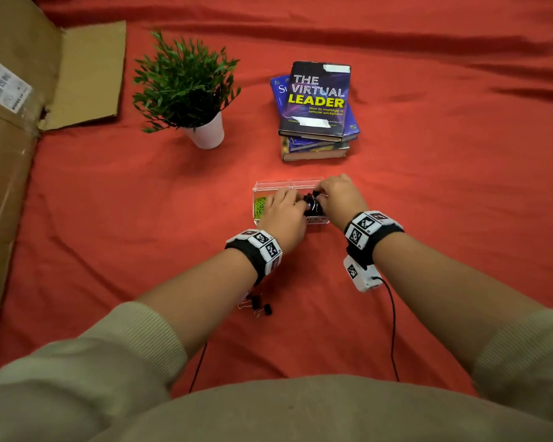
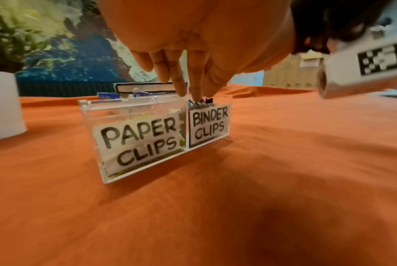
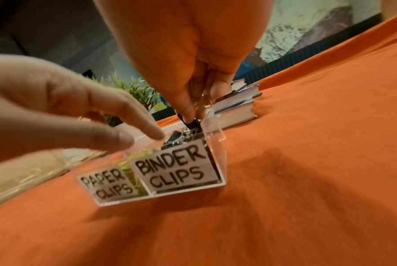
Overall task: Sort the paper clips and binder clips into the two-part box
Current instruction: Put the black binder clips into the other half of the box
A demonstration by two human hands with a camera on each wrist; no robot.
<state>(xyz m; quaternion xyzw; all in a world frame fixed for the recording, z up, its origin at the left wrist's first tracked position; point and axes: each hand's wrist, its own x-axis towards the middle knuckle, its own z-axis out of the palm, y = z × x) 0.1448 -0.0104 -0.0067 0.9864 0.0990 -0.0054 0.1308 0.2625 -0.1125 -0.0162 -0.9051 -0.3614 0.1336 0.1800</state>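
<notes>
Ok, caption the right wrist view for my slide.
Right hand lowers a black metal binder clip into the BINDER CLIPS side of the clear plastic two-part box on orange cloth.

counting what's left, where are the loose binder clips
In the head view, the loose binder clips lie on the red cloth beneath the left forearm, nearer the person than the two-part box.

Potted plant [image 1: 186, 90], stacked books [image 1: 316, 110], cardboard box [image 1: 16, 129], red cloth [image 1: 444, 186]

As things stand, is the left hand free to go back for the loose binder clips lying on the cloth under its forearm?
Probably yes: the left hand seems to hold nothing, its fingers only touching the box's binder-clip pile. The loose binder clips lie uncovered on the cloth.
</notes>
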